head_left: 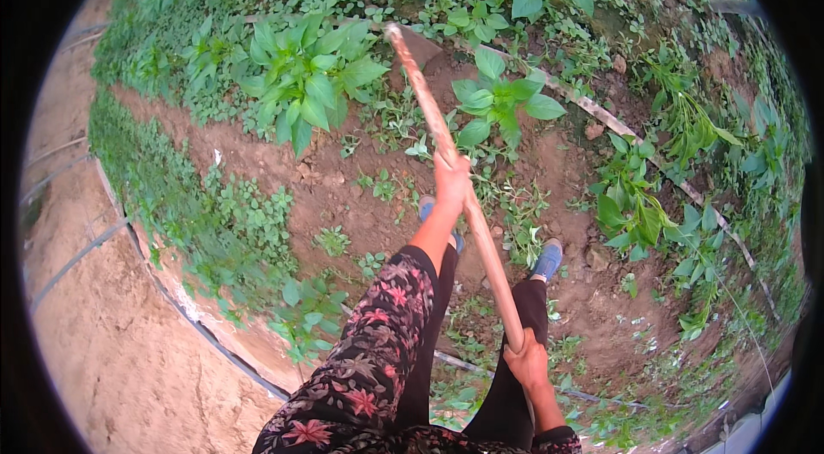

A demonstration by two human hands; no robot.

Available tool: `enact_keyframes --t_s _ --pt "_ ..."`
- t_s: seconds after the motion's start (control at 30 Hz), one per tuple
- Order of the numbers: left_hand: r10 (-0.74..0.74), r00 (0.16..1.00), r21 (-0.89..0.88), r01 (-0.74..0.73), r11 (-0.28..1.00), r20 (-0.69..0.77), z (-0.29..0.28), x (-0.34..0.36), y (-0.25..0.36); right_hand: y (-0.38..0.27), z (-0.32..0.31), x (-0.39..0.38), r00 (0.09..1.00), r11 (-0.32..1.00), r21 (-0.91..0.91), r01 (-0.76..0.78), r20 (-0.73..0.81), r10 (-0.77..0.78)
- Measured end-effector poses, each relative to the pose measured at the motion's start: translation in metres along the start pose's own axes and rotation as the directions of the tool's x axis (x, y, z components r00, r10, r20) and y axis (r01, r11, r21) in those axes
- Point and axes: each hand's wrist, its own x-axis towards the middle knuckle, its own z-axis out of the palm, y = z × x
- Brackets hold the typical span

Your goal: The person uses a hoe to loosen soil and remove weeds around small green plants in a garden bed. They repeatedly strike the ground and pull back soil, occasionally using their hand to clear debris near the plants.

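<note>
A hoe with a long wooden handle (485, 252) slants from my body up toward the plants. My left hand (452, 179) is wrapped round the middle of the handle, its arm in a dark floral sleeve. Lower down, near my right thigh, my right hand (528, 361) grips the handle close to its rear end. The hoe's metal blade (418, 47) is at the soil between a large leafy plant (313, 81) and a smaller one (498, 102). Leaves and shadow partly hide the blade's edge, so I cannot tell how deep it sits.
Low weeds (249, 222) cover much of the ground around the bare brown soil (335, 205). A thin pale hose (601, 115) runs across the bed on the right. My blue shoe (548, 260) stands beside more leafy plants (635, 205). Sandy ground with curved bars (77, 261) lies far left.
</note>
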Motion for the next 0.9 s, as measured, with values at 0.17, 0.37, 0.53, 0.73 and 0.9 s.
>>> enact_keyframes --t_s 0.17,0.37,0.53,0.73,0.9 --pt "-0.203 0.976 -0.135 0.211 0.968 0.072 -0.016 -0.017 0.013 0.019 -0.002 -0.022 0.996 0.997 -0.036 -0.068 0.054 0.070" --pt "-0.303 0.944 -0.180 0.323 0.929 0.129 -0.025 -0.051 0.009 0.036 0.004 -0.031 0.994 0.997 0.013 -0.074 0.085 0.073" --pt "-0.198 0.970 -0.243 0.229 0.943 0.143 -0.013 -0.017 0.044 0.004 -0.013 -0.010 0.997 1.000 0.024 -0.007 0.071 0.005" --pt "-0.115 0.968 -0.351 0.189 0.917 0.222 0.004 0.044 0.097 0.016 -0.009 -0.011 0.992 0.997 -0.060 0.055 -0.114 -0.062" --pt "-0.175 0.955 -0.324 0.248 0.913 0.239 0.027 0.047 0.088 0.013 -0.026 0.010 0.993 0.979 -0.204 -0.025 -0.115 0.001"
